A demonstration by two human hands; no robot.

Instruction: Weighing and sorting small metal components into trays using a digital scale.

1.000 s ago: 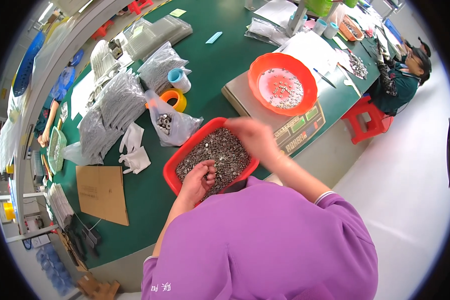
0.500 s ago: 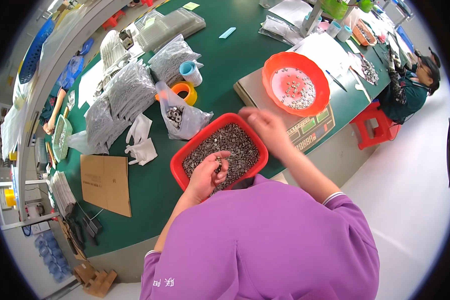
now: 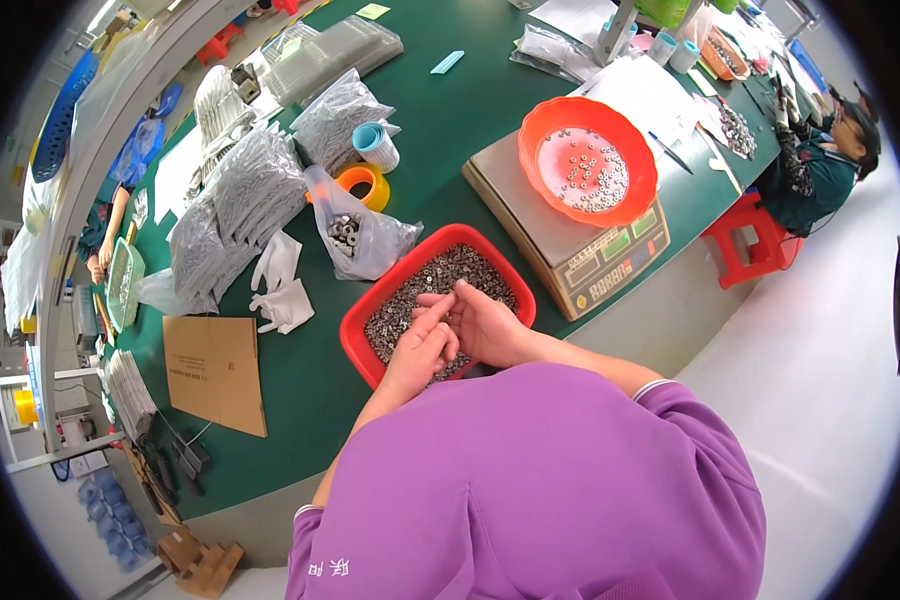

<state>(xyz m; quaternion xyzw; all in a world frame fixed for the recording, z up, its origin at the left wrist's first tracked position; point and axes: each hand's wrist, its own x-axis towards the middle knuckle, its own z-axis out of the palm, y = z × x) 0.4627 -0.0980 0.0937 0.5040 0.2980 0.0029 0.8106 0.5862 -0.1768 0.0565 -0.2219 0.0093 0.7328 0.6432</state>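
A red plastic tub (image 3: pixel 518 275) filled with small metal nuts (image 3: pixel 465 265) sits at the table's near edge. My left hand (image 3: pixel 420 355) is over the tub, its fingers curled around a few nuts mostly hidden now. My right hand (image 3: pixel 490 332) meets it there, thumb and fingers drawn together at the left fingertips; what it grips, if anything, is hidden. To the right, an orange scalloped bowl (image 3: pixel 532 180) with a scattering of nuts stands on a digital scale (image 3: pixel 500 190).
Left of the tub lie a plastic bag of larger metal rings (image 3: pixel 370 250), white gloves (image 3: pixel 285 290), silvery packets (image 3: pixel 240 210), a yellow tape roll (image 3: pixel 375 190) and flat cardboard (image 3: pixel 213 375). A co-worker (image 3: pixel 830 165) sits at the far right by a red stool (image 3: pixel 745 250).
My right hand has come back from beside the scale to meet my left hand over the tub. My left hand has shifted slightly. The view has moved a little.
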